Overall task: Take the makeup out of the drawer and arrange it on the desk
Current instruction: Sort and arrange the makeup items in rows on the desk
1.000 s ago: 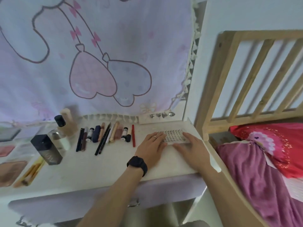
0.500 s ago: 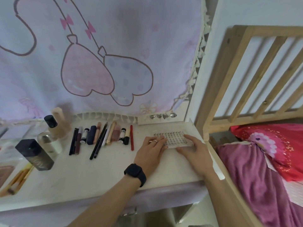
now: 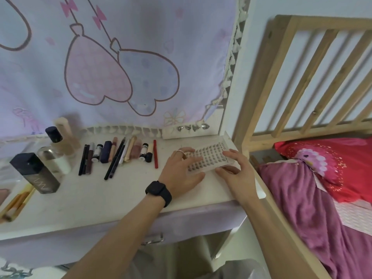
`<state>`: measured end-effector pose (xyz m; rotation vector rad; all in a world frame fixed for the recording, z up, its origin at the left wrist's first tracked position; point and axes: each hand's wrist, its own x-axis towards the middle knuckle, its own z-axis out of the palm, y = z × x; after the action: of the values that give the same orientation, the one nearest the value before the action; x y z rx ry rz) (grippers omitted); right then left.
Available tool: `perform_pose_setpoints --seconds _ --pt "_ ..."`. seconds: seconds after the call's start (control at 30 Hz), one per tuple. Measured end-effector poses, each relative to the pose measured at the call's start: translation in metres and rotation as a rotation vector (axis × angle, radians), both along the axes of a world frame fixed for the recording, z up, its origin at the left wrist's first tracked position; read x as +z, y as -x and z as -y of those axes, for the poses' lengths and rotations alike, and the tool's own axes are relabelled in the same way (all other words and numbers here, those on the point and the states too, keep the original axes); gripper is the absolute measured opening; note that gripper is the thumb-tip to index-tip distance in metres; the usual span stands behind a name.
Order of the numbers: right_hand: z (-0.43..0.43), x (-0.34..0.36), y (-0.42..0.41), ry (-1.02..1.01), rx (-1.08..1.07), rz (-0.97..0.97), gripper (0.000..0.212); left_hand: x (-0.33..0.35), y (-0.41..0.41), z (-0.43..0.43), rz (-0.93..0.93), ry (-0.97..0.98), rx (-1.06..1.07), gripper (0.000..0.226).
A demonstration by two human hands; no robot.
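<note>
A clear flat case of false lashes (image 3: 210, 157) lies at the right end of the white desk (image 3: 96, 196). My left hand (image 3: 180, 171), with a ring and a black watch, rests its fingers on the case's left side. On the right side, my right hand (image 3: 234, 171) touches it with spread fingers and thumb. A row of pencils, tubes and lipsticks (image 3: 120, 155) lies further left, ending in a red pencil (image 3: 155, 154). The drawer front (image 3: 153, 239) below the desk looks closed.
Bottles stand at the left: a dark square one (image 3: 36, 174), a clear one (image 3: 54, 160) and a beige one (image 3: 66, 137). Brushes (image 3: 15, 204) lie at the far left. A curtain (image 3: 112, 63) hangs behind. A wooden bed frame (image 3: 314, 77) with pink bedding (image 3: 322, 190) is right.
Both hands have turned the lash case slightly, so it now lies at an angle. My view has shifted a little to the right.
</note>
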<state>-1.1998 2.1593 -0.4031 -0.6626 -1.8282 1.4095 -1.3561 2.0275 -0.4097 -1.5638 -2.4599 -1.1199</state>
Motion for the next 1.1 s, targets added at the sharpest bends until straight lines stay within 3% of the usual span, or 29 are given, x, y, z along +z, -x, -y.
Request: perform_pose_setpoints --seconds 0.17,0.33,0.47,0.57,0.7,0.83,0.93,1.1 --pt "-0.005 0.002 -0.004 0.048 0.028 0.005 0.044 0.007 0.002 -0.003 0.14 0.19 -0.061 0.046" --pt "-0.006 0.005 -0.004 0.139 0.001 -0.04 0.05 0.01 0.005 -0.002 0.213 0.156 -0.021 0.056" --pt "-0.007 0.01 0.003 0.171 0.01 0.017 0.055 0.011 0.004 -0.002 0.23 0.13 -0.038 0.049" --pt "-0.007 0.016 0.009 0.174 0.069 0.07 0.052 0.015 0.006 -0.003 0.367 0.059 -0.034 0.054" --pt "0.005 0.015 0.029 0.329 0.209 0.007 0.083 0.019 0.006 0.001 0.536 -0.064 -0.091 0.05" --pt "0.014 0.016 0.037 0.31 0.161 -0.01 0.102 0.031 0.004 0.004 0.677 -0.073 -0.103 0.053" --pt "0.013 0.016 0.035 0.313 0.081 -0.047 0.099 0.041 0.005 0.003 0.701 0.036 -0.114 0.058" --pt "0.012 0.015 0.03 0.358 0.125 -0.125 0.073 0.054 0.004 0.005 0.65 0.17 -0.135 0.069"
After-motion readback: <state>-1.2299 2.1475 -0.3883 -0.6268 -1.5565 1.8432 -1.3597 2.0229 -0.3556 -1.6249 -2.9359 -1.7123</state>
